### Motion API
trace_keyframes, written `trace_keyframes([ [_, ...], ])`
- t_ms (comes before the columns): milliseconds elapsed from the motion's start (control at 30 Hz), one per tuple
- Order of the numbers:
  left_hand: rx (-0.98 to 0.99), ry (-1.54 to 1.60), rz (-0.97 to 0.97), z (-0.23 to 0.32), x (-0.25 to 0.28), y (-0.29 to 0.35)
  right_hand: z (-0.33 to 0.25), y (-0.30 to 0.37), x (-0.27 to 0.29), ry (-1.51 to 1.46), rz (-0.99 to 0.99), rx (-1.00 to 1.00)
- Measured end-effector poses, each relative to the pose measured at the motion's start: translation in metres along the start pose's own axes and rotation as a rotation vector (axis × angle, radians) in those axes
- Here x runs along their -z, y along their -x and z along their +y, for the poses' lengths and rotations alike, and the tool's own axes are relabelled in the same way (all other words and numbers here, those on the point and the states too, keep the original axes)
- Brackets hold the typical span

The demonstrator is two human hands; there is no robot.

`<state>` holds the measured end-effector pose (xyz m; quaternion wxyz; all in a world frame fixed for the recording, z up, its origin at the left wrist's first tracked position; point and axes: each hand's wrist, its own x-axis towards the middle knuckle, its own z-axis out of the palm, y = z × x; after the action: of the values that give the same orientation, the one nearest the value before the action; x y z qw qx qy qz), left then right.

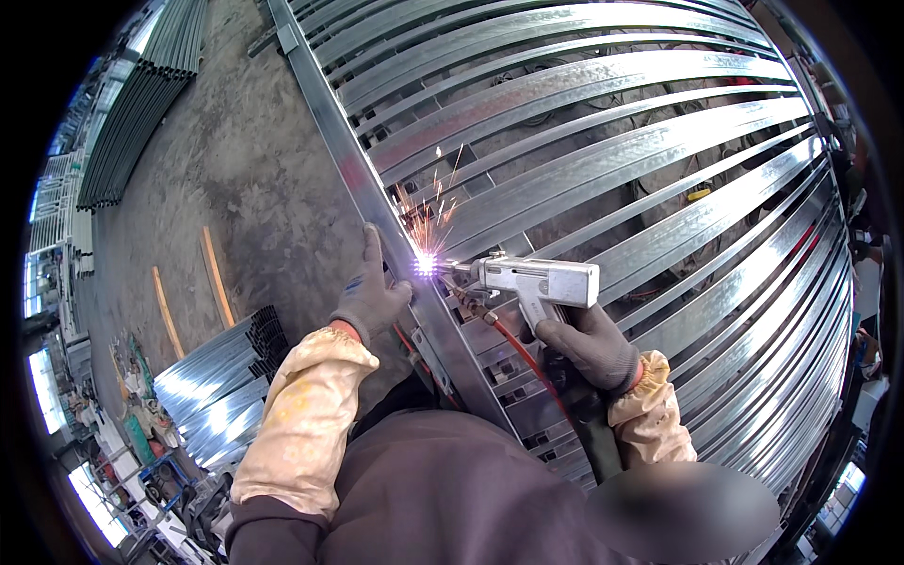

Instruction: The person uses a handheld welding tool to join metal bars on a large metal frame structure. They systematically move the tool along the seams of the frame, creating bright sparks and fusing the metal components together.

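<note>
Though in right hand (595, 348), welding gun (551, 282) near left hand (370, 299).

Grey floor (273, 169), wooden strips (217, 278), metal tubes (209, 384)

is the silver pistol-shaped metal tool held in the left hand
No, the gray-gloved right hand grips that tool around its handle.

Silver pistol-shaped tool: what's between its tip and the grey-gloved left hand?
In the head view, a bright violet-white glow with orange sparks and part of a long grey metal bar lie between the silver tool and the left hand.
</note>
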<state>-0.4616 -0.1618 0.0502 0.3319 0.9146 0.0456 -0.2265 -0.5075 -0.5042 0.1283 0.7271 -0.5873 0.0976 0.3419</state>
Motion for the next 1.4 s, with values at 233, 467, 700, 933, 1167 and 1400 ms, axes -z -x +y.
trace_keyframes([
  [233,0.015,0.521,0.271,0.009,0.003,0.029,-0.001,0.003,0.000,0.016,-0.001,-0.027],
  [467,-0.678,0.583,-0.040,0.110,0.034,0.097,-0.005,0.008,0.001,-0.004,-0.024,-0.052],
  [700,-1.018,1.145,-0.571,0.183,0.056,0.129,-0.003,0.014,-0.006,-0.024,0.071,0.014],
  [933,-1.220,1.290,-0.468,0.204,0.051,0.142,-0.004,0.017,-0.008,-0.072,0.112,-0.106],
  [1167,-1.280,1.274,-0.390,0.209,0.051,0.144,-0.003,0.018,-0.005,0.008,0.078,-0.082],
  [1400,-1.176,1.109,-0.404,0.176,0.054,0.130,0.006,0.023,-0.003,-0.026,0.110,-0.085],
])
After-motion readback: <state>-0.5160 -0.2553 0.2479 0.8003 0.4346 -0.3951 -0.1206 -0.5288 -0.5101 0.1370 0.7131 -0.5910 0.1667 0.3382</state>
